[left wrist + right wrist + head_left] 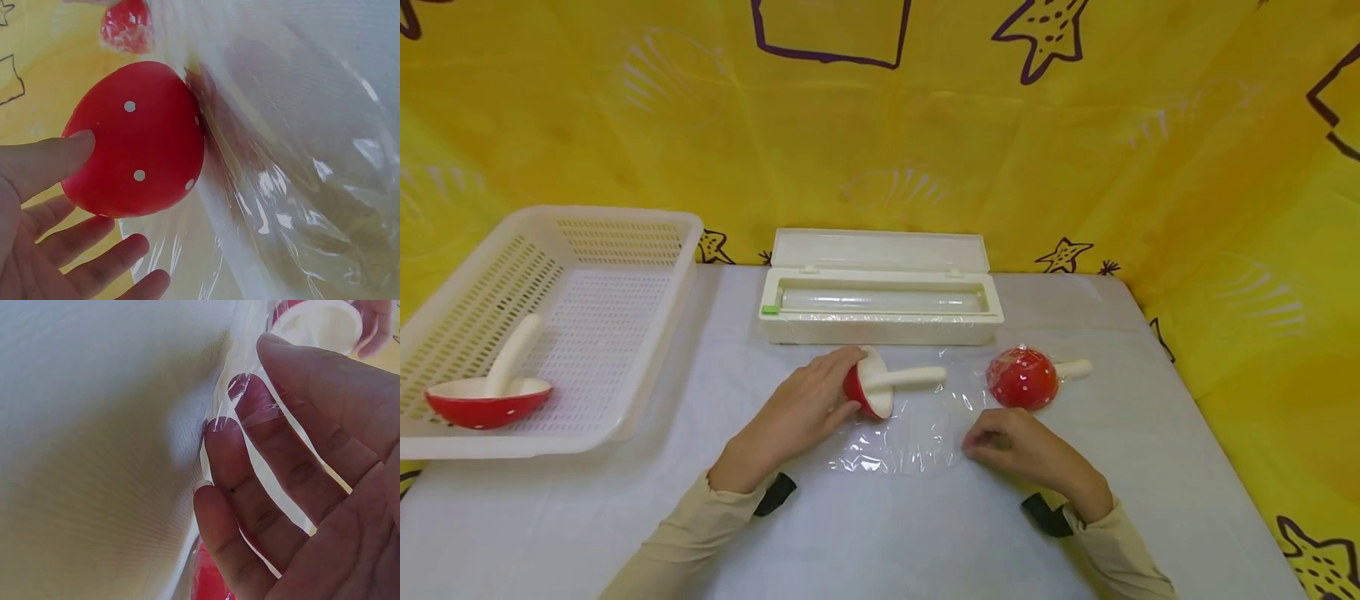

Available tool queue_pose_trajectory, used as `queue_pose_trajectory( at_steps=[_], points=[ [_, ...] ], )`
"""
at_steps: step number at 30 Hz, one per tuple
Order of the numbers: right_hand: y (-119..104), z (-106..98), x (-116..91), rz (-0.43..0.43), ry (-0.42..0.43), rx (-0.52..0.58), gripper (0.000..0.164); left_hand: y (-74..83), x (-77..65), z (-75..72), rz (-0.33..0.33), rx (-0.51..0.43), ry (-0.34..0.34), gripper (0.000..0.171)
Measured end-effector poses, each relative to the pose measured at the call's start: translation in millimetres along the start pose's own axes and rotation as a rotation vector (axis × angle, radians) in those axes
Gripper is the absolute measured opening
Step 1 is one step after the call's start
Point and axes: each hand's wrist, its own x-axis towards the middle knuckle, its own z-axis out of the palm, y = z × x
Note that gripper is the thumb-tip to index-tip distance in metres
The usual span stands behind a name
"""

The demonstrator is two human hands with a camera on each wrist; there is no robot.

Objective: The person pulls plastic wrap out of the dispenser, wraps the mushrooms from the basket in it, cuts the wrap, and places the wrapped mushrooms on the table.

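My left hand [801,408] grips a red ladle [877,377] with white dots, a white inside and a white handle pointing right. In the left wrist view the thumb presses the ladle's round bowl [134,144], with the other fingers below it. Under and beside the ladle a sheet of clear cling film [910,442] lies on the table, wrinkled and shiny. At the film's right edge my right hand [1026,446] pinches it; in the right wrist view film [253,412] crosses the fingertips. Just beyond this hand lies a second dotted ladle [1022,379], bowl up and wrapped in film.
A cream cling film box [880,331] stands behind the hands, lid raised, with a roll [883,300] inside. On the left sits a white plastic basket [662,333] holding a third red ladle [490,408]. Yellow patterned cloth [880,125] hangs behind the white table [865,533].
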Motion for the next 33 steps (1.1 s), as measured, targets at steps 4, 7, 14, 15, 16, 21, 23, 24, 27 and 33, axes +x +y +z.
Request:
queue_pose_trajectory(
  at_steps=[4,7,14,15,16,21,23,24,27,33],
  points=[
    [-0.4,0.3,-0.1,0.006,-0.002,-0.005,0.011,-2.9,-0.3,-2.2,-0.002,-0.034,-0.001,0.069],
    [-0.7,0.1,0.0,0.014,-0.006,-0.008,0.011,-4.7,-0.8,-4.1,-0.007,-0.042,-0.010,0.070],
    [-1.6,-0.7,0.2,0.024,-0.014,-0.014,0.011,-7.0,-1.5,-9.2,-0.017,-0.048,-0.019,0.068],
    [-1.7,-0.7,0.2,0.025,-0.015,-0.014,0.011,-7.1,-1.6,-9.9,-0.019,-0.050,-0.018,0.069],
    [-1.9,-0.7,0.2,0.024,-0.016,-0.013,0.011,-7.0,-1.7,-10.8,-0.022,-0.056,-0.016,0.069],
    [-2.5,-1.3,0.4,0.024,-0.020,-0.010,0.011,-8.2,-3.4,-14.9,-0.011,-0.060,-0.005,0.070],
    [-2.1,-1.5,0.2,0.026,-0.018,-0.014,0.011,-9.1,-4.0,-16.5,-0.001,-0.062,-0.007,0.069],
    [-1.7,-1.6,-0.1,0.027,-0.019,-0.015,0.011,-9.6,-4.1,-17.3,0.001,-0.066,-0.010,0.069],
    [0.1,-1.3,-0.7,0.024,-0.018,-0.014,0.011,-10.8,-4.9,-20.2,-0.007,-0.091,-0.024,0.065],
    [2.3,-0.5,-0.8,0.023,-0.024,0.008,0.011,-14.1,-12.9,-25.1,-0.064,-0.134,-0.067,0.057]
  ],
)
